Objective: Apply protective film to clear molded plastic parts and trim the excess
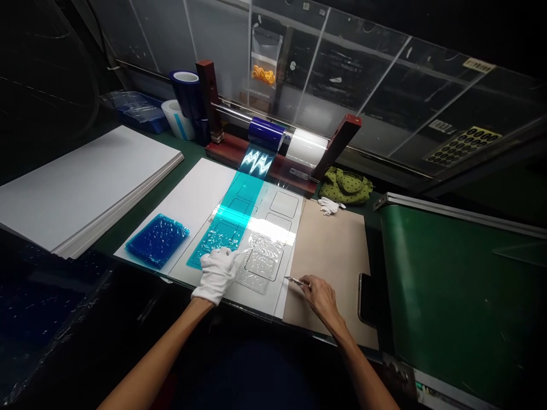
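My left hand [217,275], in a white glove, is over the lower end of a blue film strip [239,213]. Its fingers are closed at the edge of a wrinkled, clear film piece [258,279]. Both films lie on a white sheet printed with rounded black outlines [285,204]. The strip runs up to a blue film roll [267,134] on a rod. Bare, my right hand [320,297] grips a slim pointed metal tool [294,281] above the brown board [331,256]. Whether that tool is a knife or tweezers, I cannot tell.
A white roll [306,147] shares the red stand [333,149]. To the left are a stack of white sheets [85,188] and a pile of blue film pieces [158,240]. A phone [366,299], a white glove [330,205] and a green dotted pouch [346,187] sit right, beside a green belt [461,285].
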Demonstrator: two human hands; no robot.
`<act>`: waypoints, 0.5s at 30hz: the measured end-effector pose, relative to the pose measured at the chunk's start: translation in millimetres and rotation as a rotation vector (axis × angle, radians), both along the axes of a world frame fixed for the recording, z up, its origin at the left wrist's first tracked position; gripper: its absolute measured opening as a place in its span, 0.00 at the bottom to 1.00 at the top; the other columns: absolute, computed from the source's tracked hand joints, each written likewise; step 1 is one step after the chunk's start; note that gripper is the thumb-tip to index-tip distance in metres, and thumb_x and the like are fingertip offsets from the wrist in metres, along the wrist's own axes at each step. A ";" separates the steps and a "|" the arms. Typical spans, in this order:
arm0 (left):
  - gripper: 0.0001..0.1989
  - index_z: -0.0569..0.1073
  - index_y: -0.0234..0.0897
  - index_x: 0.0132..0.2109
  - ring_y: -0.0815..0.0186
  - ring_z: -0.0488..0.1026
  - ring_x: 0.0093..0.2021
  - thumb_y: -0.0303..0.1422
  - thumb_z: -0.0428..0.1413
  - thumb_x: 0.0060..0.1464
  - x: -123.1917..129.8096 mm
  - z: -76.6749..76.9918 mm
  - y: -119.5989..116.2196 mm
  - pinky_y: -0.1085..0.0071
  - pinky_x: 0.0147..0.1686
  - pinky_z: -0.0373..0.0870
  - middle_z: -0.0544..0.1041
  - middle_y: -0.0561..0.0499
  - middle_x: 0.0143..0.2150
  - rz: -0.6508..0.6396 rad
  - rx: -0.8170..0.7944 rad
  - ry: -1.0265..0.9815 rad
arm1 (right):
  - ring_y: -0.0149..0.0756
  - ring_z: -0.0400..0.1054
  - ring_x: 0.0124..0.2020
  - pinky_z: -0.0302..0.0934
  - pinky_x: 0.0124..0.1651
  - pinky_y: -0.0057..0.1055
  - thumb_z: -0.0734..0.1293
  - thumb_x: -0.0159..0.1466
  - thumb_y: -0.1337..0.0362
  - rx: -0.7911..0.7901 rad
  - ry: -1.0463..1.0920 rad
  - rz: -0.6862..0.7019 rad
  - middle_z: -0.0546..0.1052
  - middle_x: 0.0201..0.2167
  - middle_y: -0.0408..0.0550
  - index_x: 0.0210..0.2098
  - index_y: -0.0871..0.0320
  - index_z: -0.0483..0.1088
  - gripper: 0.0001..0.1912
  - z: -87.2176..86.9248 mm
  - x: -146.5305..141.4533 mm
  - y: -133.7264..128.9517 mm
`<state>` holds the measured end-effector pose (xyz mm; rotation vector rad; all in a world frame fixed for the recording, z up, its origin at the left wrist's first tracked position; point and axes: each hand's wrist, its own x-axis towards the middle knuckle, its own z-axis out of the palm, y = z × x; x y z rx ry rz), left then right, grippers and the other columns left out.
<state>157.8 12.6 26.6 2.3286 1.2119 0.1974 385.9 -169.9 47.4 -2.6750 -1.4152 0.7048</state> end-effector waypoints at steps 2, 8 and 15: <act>0.15 0.74 0.36 0.42 0.51 0.66 0.47 0.41 0.48 0.60 -9.4 -1.1 -15.8 0.49 0.45 0.61 0.71 0.42 0.44 -0.022 0.061 0.064 | 0.40 0.71 0.39 0.52 0.34 0.28 0.62 0.62 0.67 0.016 0.122 -0.071 0.78 0.37 0.48 0.39 0.55 0.74 0.10 -7.4 -9.5 -8.1; 0.15 0.73 0.41 0.49 0.48 0.66 0.47 0.39 0.51 0.57 -26.6 -21.7 -63.4 0.51 0.45 0.57 0.73 0.43 0.46 -0.114 0.112 0.141 | 0.41 0.70 0.39 0.55 0.39 0.30 0.63 0.59 0.67 0.100 0.363 -0.163 0.78 0.36 0.50 0.38 0.56 0.75 0.10 -33.6 -39.6 -10.8; 0.17 0.73 0.43 0.51 0.50 0.67 0.48 0.41 0.49 0.58 -23.0 -34.8 -57.5 0.52 0.46 0.58 0.74 0.41 0.48 -0.016 0.033 0.056 | 0.34 0.68 0.27 0.58 0.28 0.27 0.63 0.57 0.56 0.131 0.810 -0.241 0.75 0.25 0.46 0.35 0.60 0.73 0.15 -52.7 -49.7 -20.3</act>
